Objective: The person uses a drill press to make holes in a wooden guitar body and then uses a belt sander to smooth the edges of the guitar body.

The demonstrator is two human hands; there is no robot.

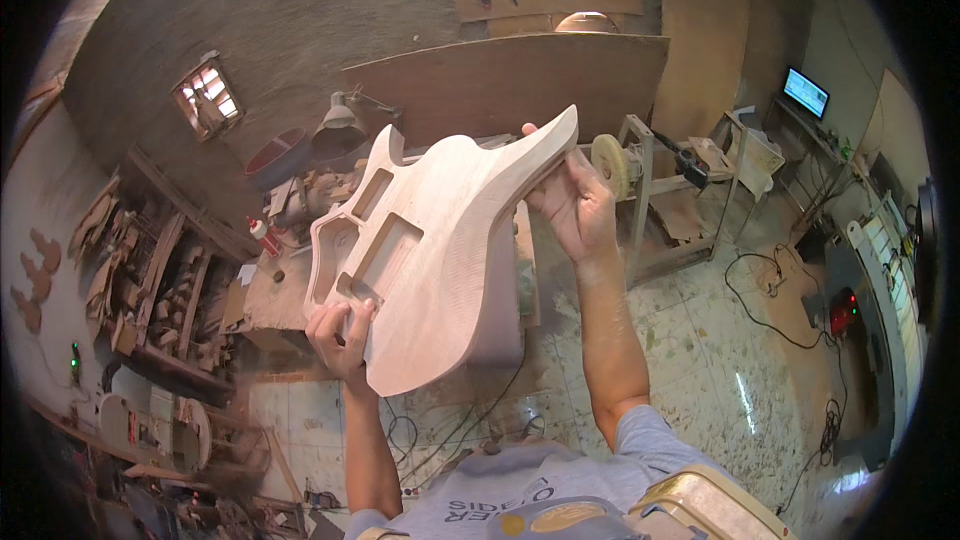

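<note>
Raised in front of me is a bare, pale wooden electric guitar body (445,250), unpainted, with routed cavities and pointed horns. It is tilted, its face turned up toward me. My left hand (340,336) grips the lower left edge beside a curved cavity, thumb on the face and fingers curled at the rim. At the upper right, my right hand (580,208) clasps the long horn from its outer side. Some of its fingers are hidden behind the wood. Pale dust coats this hand and wrist.
Behind the guitar body stands a cluttered workbench (270,295) with a red-capped white bottle (264,237) and a grey lamp (340,120). Racks of wood offcuts (150,285) line the left side. A buffing wheel (609,166) is at right; cables (765,275) lie on the dusty tiles.
</note>
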